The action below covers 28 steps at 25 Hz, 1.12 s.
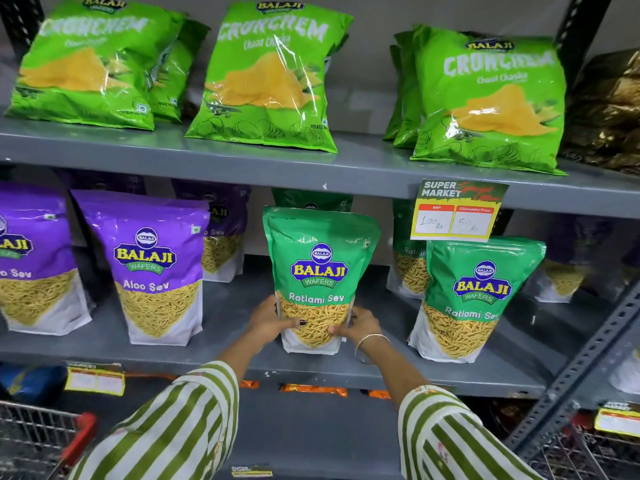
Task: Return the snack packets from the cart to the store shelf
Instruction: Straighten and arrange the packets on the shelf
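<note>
A green Ratlami Sev packet (319, 268) stands upright on the middle grey shelf (239, 344), near its front edge. My left hand (268, 318) grips its lower left side and my right hand (360, 325) grips its lower right side. Both thumbs press on the clear window at the front. A second green Ratlami Sev packet (476, 299) stands to the right, with more green packets behind. The wire cart (38, 434) with a red handle shows at the bottom left.
Purple Aloo Sev packets (156, 268) stand left of the held packet. Light green Crunchem bags (273, 77) fill the upper shelf. A price tag (457, 211) hangs from that shelf's edge. A slotted metal upright (588, 368) runs along the right. Another wire basket (585, 448) sits bottom right.
</note>
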Available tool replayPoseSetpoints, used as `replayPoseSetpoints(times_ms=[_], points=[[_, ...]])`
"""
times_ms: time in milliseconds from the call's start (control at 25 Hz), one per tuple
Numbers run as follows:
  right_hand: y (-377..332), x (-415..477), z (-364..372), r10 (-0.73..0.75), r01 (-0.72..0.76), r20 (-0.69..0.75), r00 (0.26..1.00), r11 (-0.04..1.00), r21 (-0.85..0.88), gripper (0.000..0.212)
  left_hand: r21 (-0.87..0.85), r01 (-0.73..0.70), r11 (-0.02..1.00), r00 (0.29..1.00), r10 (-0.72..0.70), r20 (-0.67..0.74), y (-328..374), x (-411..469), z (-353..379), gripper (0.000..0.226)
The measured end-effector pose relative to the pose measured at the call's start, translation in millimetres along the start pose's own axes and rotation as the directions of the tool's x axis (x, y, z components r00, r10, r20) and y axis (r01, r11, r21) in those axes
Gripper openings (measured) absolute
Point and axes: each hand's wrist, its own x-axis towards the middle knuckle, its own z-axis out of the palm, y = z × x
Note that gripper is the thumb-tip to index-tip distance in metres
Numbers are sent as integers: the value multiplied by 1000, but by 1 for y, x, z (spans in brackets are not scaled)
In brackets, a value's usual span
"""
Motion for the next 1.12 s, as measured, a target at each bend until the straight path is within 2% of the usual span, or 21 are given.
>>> replayPoseSetpoints(times_ms=[120,200,240,280,320,360,400,440,480,520,560,600,680,720,760,800,840,920,960,1120], points=[[0,0,2,-11,11,1,1000,1000,16,49,15,9,1000,1000,-9,-18,0,-1,-2,58],[-2,-1,2,7,-7,28,1000,1000,8,55,29,10,1000,1000,-11,28,-1,-2,-4,60],[-1,-2,-1,20,-19,38,999,1000,-12,61,87,31,996,995,-39,89,-1,-2,-7,63],[2,-2,-6,38,-36,34,999,998,-53,69,233,66,970,979,-108,174,0,-1,-9,66],[2,-6,-18,59,-57,12,998,992,-113,75,483,94,871,939,-239,248,5,0,-11,69],[6,-8,-31,73,-73,-6,997,984,-163,77,738,97,667,876,-410,255,15,-1,-12,71],[9,-11,-46,113,-115,-20,993,976,-185,74,905,65,421,797,-567,206,28,-4,-9,75],[15,-15,-64,150,-152,-24,988,968,-202,69,971,17,239,713,-683,156,43,-8,1,77],[18,-22,-79,204,-204,-21,979,952,-229,63,984,-26,173,630,-762,151,56,-11,17,76],[24,-27,-94,257,-249,-7,966,927,-280,58,983,-79,163,578,-797,179,70,-18,37,75],[28,-33,-106,321,-315,-24,947,905,-286,56,969,-132,207,585,-773,245,81,-24,60,74],[36,-37,-118,359,-341,-19,933,868,-361,56,943,-181,281,648,-687,329,89,-30,83,72],[53,-44,-145,447,-406,-33,894,776,-483,55,836,-287,468,814,-340,470,97,-33,131,68],[61,-48,-158,460,-422,-69,885,731,-537,56,747,-294,596,863,-171,476,98,-32,150,68],[73,-48,-176,430,-438,-158,889,697,-568,61,624,-264,735,888,-68,455,97,-26,170,69],[81,-50,-191,408,-481,-256,876,702,-525,71,484,-215,848,897,-24,441,96,-20,188,72],[90,-48,-202,377,-490,-326,867,763,-422,79,345,-167,924,901,1,435,96,-15,198,72],[100,-39,-216,319,-371,-326,890,922,-111,78,162,-99,982,902,19,431,89,-1,217,67],[101,-34,-219,274,-294,-311,910,956,-20,75,137,-85,987,915,23,403,84,5,224,66],[94,-29,-217,192,-169,-282,940,980,103,66,172,-108,979,973,68,221,74,15,240,65]])
